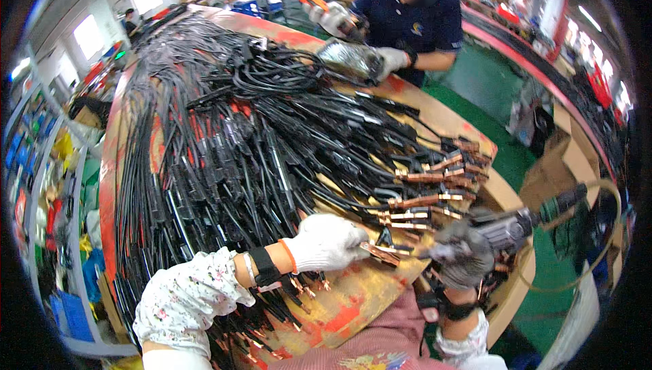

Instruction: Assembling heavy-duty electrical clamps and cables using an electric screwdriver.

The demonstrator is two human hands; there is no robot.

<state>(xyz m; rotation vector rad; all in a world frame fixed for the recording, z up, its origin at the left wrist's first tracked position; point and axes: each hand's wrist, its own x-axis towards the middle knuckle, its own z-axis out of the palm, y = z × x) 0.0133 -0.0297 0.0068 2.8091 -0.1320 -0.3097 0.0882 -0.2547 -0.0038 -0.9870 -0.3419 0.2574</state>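
Note:
My left hand [327, 242], in a white knit glove with an orange cuff, is closed on the copper end piece [384, 254] of a black cable near the table's front right edge. In a dirty grey glove, my right hand [465, 251] wraps round a dark grey power tool [506, 229] with a green rear end. The tool's front points left, towards that copper end, but whether they touch I cannot make out. Just beyond my hands lie more black cables [353, 146] with copper ends [421, 201], stacked side by side.
Bundled black cables cover most of the red and yellow worn table [353, 305]. Across it, a person [411, 24] holds an orange tool [314, 1] and a plastic-wrapped bundle [350, 59]. A pale hose [617, 224] loops at the right, near cardboard boxes [557, 159]. Shelving stands left.

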